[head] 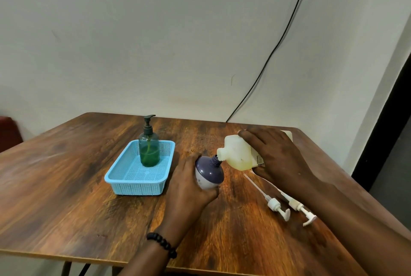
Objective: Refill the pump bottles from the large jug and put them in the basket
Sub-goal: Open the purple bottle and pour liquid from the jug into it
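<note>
My left hand (189, 183) grips a purple and white bottle (209, 173) with no pump on it, standing on the wooden table (66, 175). My right hand (275, 155) holds the large pale jug (239, 153) tipped over sideways, its spout touching the bottle's open neck; yellowish liquid sits in the jug's lower side. A green pump bottle (149, 149) stands upright in the far end of the blue basket (124, 177). Two white pump heads (289, 206) with long tubes lie on the table under my right forearm.
A black cable (278, 46) runs down the wall to the table's far edge. A dark red seat (9, 131) shows at the far left. A dark doorway edge is at the right.
</note>
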